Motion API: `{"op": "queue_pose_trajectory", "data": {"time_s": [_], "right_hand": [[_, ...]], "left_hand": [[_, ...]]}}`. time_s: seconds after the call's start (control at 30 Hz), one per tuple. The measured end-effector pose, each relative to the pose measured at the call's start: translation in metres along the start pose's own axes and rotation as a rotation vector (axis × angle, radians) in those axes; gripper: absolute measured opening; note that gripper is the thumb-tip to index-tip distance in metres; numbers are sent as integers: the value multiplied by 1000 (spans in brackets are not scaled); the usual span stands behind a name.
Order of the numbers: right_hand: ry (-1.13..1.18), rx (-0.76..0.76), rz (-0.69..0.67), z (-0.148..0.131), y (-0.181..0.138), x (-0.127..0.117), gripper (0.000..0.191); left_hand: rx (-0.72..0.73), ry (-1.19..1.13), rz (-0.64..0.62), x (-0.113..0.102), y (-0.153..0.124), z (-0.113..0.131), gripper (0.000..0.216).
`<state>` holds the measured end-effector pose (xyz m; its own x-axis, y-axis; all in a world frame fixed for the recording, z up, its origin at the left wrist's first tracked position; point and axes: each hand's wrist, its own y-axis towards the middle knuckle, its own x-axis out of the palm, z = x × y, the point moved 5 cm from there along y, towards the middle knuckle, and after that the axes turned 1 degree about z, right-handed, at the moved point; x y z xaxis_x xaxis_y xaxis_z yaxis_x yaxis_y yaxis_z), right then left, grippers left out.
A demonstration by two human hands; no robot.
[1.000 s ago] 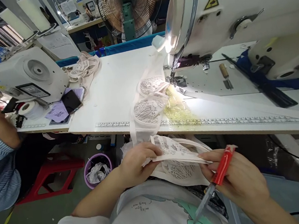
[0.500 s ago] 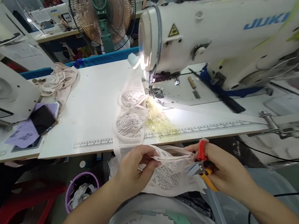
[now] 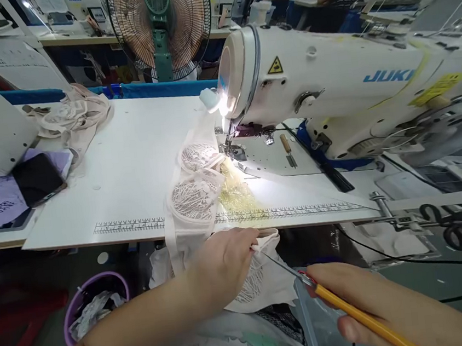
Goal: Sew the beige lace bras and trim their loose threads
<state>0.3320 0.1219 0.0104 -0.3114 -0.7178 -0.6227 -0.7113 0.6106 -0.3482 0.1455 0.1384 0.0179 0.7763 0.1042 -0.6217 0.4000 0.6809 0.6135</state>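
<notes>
My left hand is closed, pinching the edge of a white lace bra piece in front of my lap, below the table edge. My right hand is closed round thread snips with a yellow handle; their thin blade tips reach up to the fabric right by my left fingers. A chain of more lace cups runs from my lap up over the white table to the needle of the white JUKI sewing machine.
A standing fan is behind the table. A heap of beige bras lies at the back left, a black phone on purple papers beside another machine. A purple waste bin sits on the floor. Yellowish scraps lie near the needle.
My right hand dropped lower and right, with the snips now stretched out and their tips at the fabric. The lace piece is bunched closer to my left hand. The view shifted right.
</notes>
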Motion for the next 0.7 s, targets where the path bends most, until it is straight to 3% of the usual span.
{"op": "queue_pose_trajectory", "data": {"time_s": [0.33, 0.53, 0.7], "right_hand": [[31, 91, -28, 1, -3, -2, 59], [-110, 119, -71, 8, -3, 5, 48], [-289, 200, 48, 1, -1, 4, 42]], "left_hand": [[167, 92, -27, -1, -10, 3, 26], [218, 104, -24, 5, -12, 5, 33], [220, 82, -11, 6, -16, 7, 41]]}}
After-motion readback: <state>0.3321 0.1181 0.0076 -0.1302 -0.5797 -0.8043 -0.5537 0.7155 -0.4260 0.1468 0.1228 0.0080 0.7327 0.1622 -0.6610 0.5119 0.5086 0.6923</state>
